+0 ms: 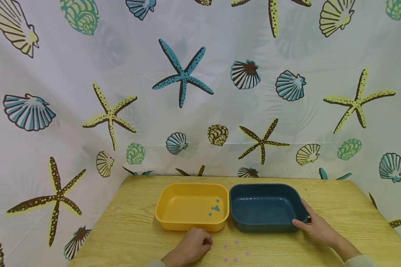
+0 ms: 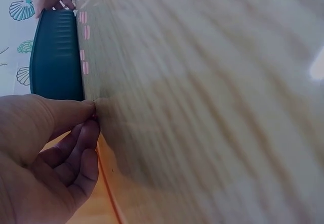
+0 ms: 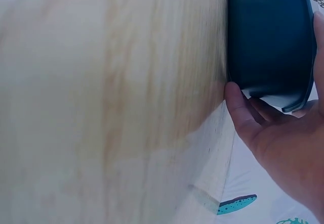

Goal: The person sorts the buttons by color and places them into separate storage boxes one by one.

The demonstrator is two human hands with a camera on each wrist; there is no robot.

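My left hand (image 1: pixel 194 244) is low in front of the yellow tray (image 1: pixel 192 226). In the left wrist view its thumb and forefinger pinch together at the tabletop, with a tiny pinkish bit, seemingly a bead (image 2: pixel 94 116), showing between the tips. Several pink beads (image 1: pixel 236 242) lie on the table just right of this hand. My right hand (image 1: pixel 320 229) holds the right end of the dark blue tray (image 1: pixel 267 227), thumb at the front corner and fingers by the back rim. Blue beads (image 1: pixel 210 214) lie in the right part of the yellow tray.
Both trays stand side by side on the wood-grain table (image 1: pixel 130 222), nearly touching, yellow on the left. A curtain (image 1: pixel 200 118) printed with starfish and shells hangs behind the table and along both sides.
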